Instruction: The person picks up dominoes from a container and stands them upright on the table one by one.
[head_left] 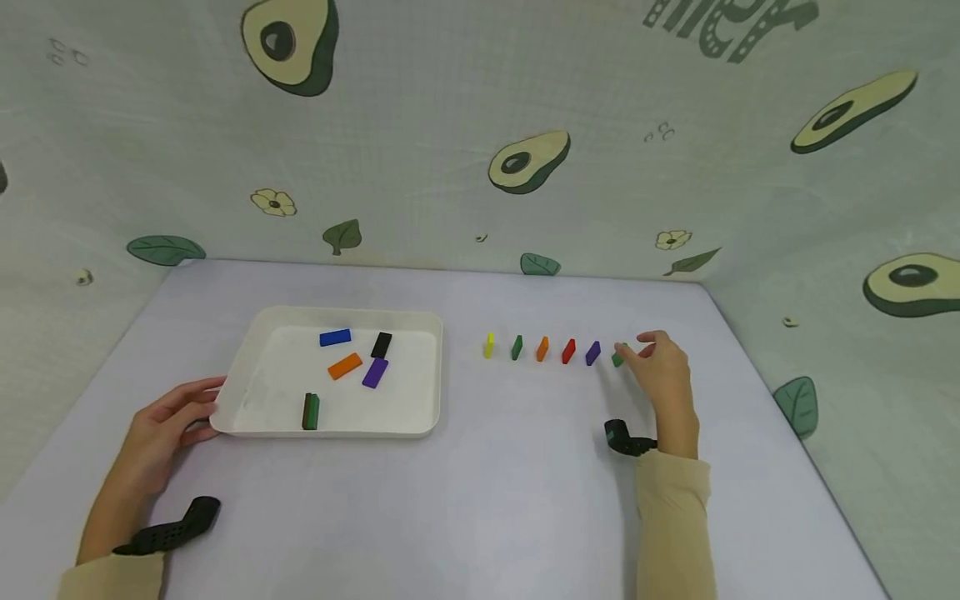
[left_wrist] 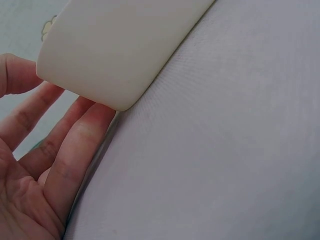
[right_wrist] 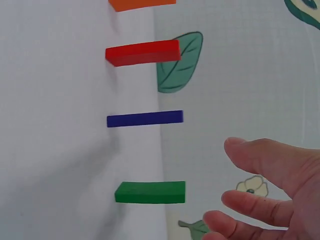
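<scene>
My left hand [head_left: 161, 429] rests against the left end of a white tray [head_left: 247, 367], its fingertips [left_wrist: 95, 112] touching the near-left corner. Inside the tray lie a blue block [head_left: 335, 337], a black block [head_left: 382, 345], an orange block [head_left: 345, 366] and a purple block [head_left: 375, 373]. A green block [head_left: 313, 412] sits against a dark brownish one [head_left: 306, 411] there. My right hand [head_left: 660, 371] is beside a green block [right_wrist: 150, 192] standing at the right end of a row. In the right wrist view, its fingers are spread and apart from that block.
Left of that green block, upright and spaced apart, stand a purple block [head_left: 593, 353], red block [head_left: 568, 351], orange block [head_left: 542, 348], another green block [head_left: 517, 347] and yellow block [head_left: 489, 345]. A patterned curtain [head_left: 420, 167] hangs behind the white table [head_left: 450, 517].
</scene>
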